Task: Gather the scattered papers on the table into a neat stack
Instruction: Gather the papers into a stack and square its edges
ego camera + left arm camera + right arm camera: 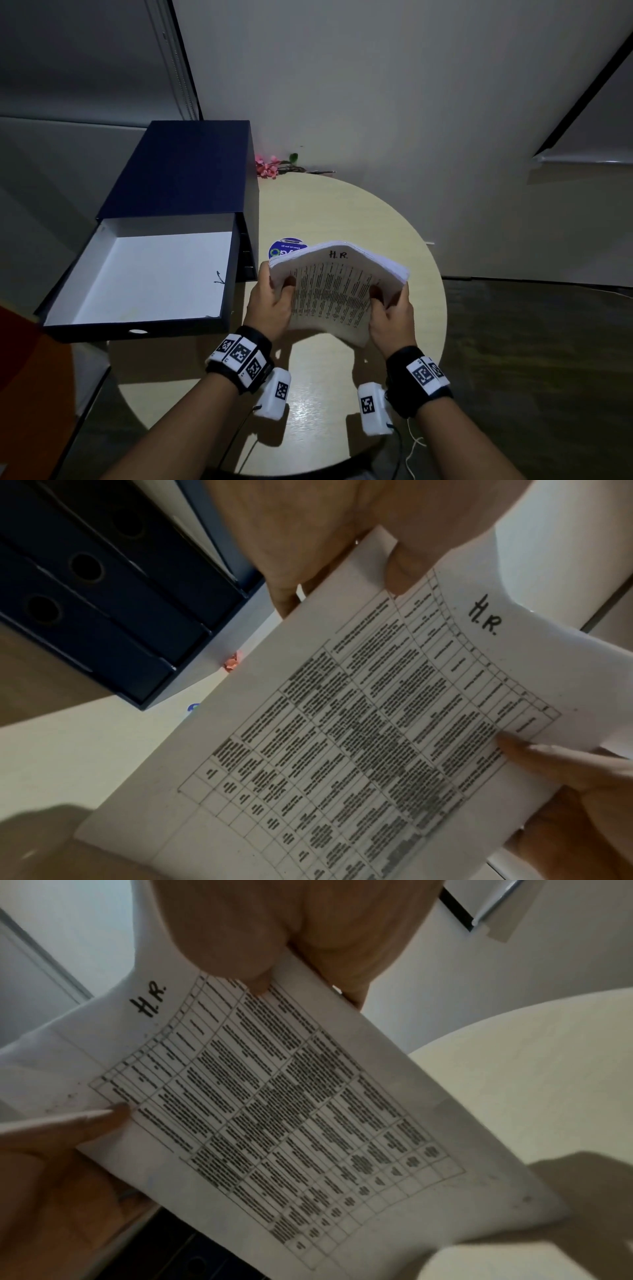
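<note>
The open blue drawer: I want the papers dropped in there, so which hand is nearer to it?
Left. The left hand grips the paper stack's side facing the open blue drawer; the right hand holds the far side.

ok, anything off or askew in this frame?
Mostly fine. The paper stack bows upward between the left hand and right hand, held off the table. The blue box's top drawer hangs open.

Bare forearms with tagged wristbands

Behind the left hand point(270, 301) and the right hand point(390, 317), each wrist wears a black band point(239, 358) carrying white square-code tags, with a white tagged camera block point(275, 394) beneath it trailing a thin cable.
</note>
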A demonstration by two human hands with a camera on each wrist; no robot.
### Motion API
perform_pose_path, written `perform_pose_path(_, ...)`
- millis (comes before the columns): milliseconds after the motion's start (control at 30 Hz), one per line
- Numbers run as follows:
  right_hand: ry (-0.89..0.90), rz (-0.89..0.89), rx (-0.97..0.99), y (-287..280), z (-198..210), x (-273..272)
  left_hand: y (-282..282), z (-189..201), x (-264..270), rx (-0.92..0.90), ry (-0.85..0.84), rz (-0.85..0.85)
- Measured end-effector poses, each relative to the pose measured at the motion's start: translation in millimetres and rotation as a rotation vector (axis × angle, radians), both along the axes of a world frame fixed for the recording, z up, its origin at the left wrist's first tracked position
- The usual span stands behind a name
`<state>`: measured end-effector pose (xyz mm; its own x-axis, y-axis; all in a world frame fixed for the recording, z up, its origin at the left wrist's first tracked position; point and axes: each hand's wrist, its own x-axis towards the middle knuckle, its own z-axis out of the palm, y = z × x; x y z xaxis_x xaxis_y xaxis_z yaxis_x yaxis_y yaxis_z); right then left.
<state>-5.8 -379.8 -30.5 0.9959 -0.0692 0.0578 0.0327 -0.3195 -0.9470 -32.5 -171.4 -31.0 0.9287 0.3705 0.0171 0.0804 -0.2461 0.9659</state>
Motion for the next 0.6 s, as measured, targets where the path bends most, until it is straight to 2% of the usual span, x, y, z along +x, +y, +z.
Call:
perform_pose_path(100,-0.03,-0.015,0.005,1.0,7.8,3.7,4.1,-9.3,-2.9,-0.055,0.043,0.016)
perform_pose_path(167,-0.033,-0.012,0.025,-0.4,19.0,7.4,6.4,-12.7,-7.4,-0.058,0.086,-0.037)
perform_pose_path(267,-0.061,-0.043,0.072,-6.9,47.5,16.8,6.2,-13.3,-15.7,-0.074,0.121,-0.118)
perform_pose_path(400,-0.053,0.009,0.18,-11.6,83.5,29.8,1.6,-13.0,-31.5,-0.101,0.177,-0.151)
perform_pose_path(600,-0.095,0.104,0.173,-14.1,104.0,34.0,-10.4,-2.9,-60.0,-0.037,0.088,-0.012)
